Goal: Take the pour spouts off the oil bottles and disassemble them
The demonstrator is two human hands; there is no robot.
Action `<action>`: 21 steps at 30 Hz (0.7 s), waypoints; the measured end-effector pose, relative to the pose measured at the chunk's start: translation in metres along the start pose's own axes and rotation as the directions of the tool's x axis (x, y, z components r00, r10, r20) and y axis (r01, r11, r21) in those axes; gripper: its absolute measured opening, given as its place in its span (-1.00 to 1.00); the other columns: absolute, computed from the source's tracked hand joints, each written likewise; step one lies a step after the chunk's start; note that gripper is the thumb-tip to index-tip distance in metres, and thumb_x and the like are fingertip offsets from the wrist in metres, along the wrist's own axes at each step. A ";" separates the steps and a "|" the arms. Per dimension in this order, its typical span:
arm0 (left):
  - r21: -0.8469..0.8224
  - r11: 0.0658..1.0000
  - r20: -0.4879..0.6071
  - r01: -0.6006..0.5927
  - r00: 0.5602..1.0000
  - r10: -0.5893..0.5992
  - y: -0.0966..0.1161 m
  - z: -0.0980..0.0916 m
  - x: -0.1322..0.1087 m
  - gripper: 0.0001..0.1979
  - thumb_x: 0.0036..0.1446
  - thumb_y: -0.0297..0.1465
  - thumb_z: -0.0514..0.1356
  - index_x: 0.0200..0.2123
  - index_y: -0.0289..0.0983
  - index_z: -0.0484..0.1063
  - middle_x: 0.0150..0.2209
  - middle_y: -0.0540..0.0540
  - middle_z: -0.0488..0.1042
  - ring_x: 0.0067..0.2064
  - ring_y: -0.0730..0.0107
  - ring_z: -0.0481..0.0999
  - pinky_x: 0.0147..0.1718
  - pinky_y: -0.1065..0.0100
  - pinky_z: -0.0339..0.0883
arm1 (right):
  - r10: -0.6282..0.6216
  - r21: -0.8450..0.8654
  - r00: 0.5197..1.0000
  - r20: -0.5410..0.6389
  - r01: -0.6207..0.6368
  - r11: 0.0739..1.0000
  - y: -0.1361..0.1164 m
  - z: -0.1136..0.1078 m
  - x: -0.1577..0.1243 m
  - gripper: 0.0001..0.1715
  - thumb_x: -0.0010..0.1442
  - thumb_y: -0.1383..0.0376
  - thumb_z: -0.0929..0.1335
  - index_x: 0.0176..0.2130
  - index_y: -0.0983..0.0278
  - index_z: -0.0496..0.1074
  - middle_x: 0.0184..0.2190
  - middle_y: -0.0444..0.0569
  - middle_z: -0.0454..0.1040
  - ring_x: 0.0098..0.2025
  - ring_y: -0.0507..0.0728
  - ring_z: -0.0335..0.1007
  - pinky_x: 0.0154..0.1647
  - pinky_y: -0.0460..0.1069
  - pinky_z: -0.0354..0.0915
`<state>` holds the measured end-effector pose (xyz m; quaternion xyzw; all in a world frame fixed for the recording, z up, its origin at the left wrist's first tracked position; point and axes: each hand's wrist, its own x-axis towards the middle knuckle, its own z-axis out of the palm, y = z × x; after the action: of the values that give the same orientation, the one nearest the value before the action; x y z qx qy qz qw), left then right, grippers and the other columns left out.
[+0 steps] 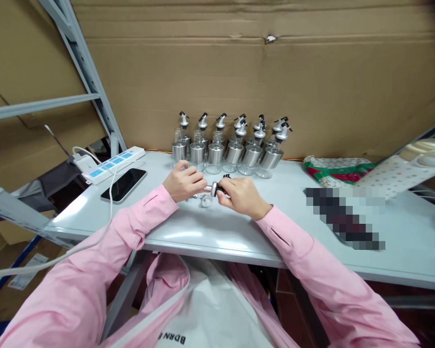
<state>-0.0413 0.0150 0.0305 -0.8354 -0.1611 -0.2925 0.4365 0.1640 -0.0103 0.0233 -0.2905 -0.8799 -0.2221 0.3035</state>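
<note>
A pale, glossy table (188, 224) carries everything, its front edge at 6 o'clock. At 12 stand glass-and-metal bottles (234, 153) in two rows; the front row's left three lack pourer tops. A power strip (112, 166) lies at 10, a dark-screened phone (125, 184) just nearer 9. A small silvery part (206, 201) sits mid-dial. Green-red patterned material (339, 167) lies at 2, a pixelated dark item (342, 220) near 3.

My feed gives me pink sleeves (128, 224), a silver-and-black pourer (214, 189), clear bottles (215, 153) banded in silver, their tops (241, 129) silver and black, a white power strip (114, 165) with blue sockets (125, 156), a pale grey table (210, 229), brown cardboard (188, 67), a bag (335, 170) banded green and red, and a white wrapper (393, 173) with brownish dots
</note>
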 end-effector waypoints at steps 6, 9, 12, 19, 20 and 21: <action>-0.004 0.999 0.065 0.054 0.996 -0.054 -0.002 0.000 -0.003 -0.65 0.22 -0.15 -0.05 -0.47 -0.22 0.32 -0.56 0.03 0.34 -0.44 0.44 0.24 -0.26 0.23 -0.05 | 0.137 0.191 0.970 0.202 -0.176 0.966 0.000 0.000 0.004 -0.71 0.15 0.28 0.13 -0.53 0.29 0.26 -0.67 -0.14 0.25 -0.64 -0.02 0.00 -0.54 -0.08 -0.12; -0.021 0.994 0.127 0.105 0.987 -0.101 -0.001 0.000 -0.004 -0.66 0.23 -0.15 -0.07 -0.44 -0.20 0.33 -0.54 0.02 0.36 -0.42 0.42 0.26 -0.27 0.21 -0.06 | 0.191 0.381 0.949 0.253 -0.279 0.881 0.000 0.001 0.006 -0.67 0.18 0.27 0.09 -0.57 0.27 0.16 -0.70 -0.19 0.14 -0.64 -0.04 -0.03 -0.55 -0.10 -0.10; -0.044 0.984 0.176 0.173 0.971 -0.163 0.000 -0.001 -0.005 -0.65 0.24 -0.14 -0.08 -0.42 -0.19 0.34 -0.52 -0.01 0.37 -0.41 0.40 0.27 -0.29 0.20 -0.06 | 0.239 0.501 0.932 0.272 -0.349 0.792 0.000 0.002 0.007 -0.63 0.18 0.24 0.08 -0.62 0.25 0.04 -0.72 -0.22 0.03 -0.65 -0.05 -0.08 -0.56 -0.10 -0.10; -0.083 0.967 0.151 0.241 0.962 -0.227 -0.001 0.000 -0.006 -0.69 0.25 -0.22 -0.06 -0.44 -0.18 0.34 -0.53 0.03 0.35 -0.40 0.41 0.26 -0.26 0.21 -0.07 | 0.338 0.739 0.838 0.429 -0.541 0.402 -0.002 0.006 0.007 -0.57 0.17 0.15 0.09 -0.66 0.24 -0.02 -0.74 -0.24 -0.02 -0.67 -0.08 -0.13 -0.63 -0.12 -0.11; -0.054 0.971 0.139 0.234 0.965 -0.224 0.000 0.000 -0.005 -0.70 0.26 -0.24 -0.06 -0.44 -0.18 0.33 -0.52 0.03 0.35 -0.40 0.42 0.27 -0.26 0.21 -0.07 | 0.334 0.766 0.809 0.484 -0.576 0.285 -0.003 0.006 0.008 -0.57 0.17 0.14 0.10 -0.65 0.23 -0.03 -0.74 -0.25 -0.04 -0.68 -0.09 -0.15 -0.65 -0.13 -0.12; -0.026 0.974 0.122 0.224 0.968 -0.219 0.001 0.000 -0.005 -0.72 0.26 -0.25 -0.05 -0.44 -0.18 0.33 -0.51 0.03 0.37 -0.39 0.42 0.27 -0.26 0.21 -0.07 | 0.321 0.777 0.779 0.539 -0.607 0.167 -0.004 0.007 0.008 -0.58 0.16 0.13 0.11 -0.64 0.22 -0.03 -0.75 -0.26 -0.06 -0.70 -0.09 -0.16 -0.68 -0.14 -0.13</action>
<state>-0.0443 0.0145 0.0265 -0.8366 -0.2732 -0.2925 0.3740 0.1529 -0.0062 0.0230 -0.3455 -0.7378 0.4617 0.3508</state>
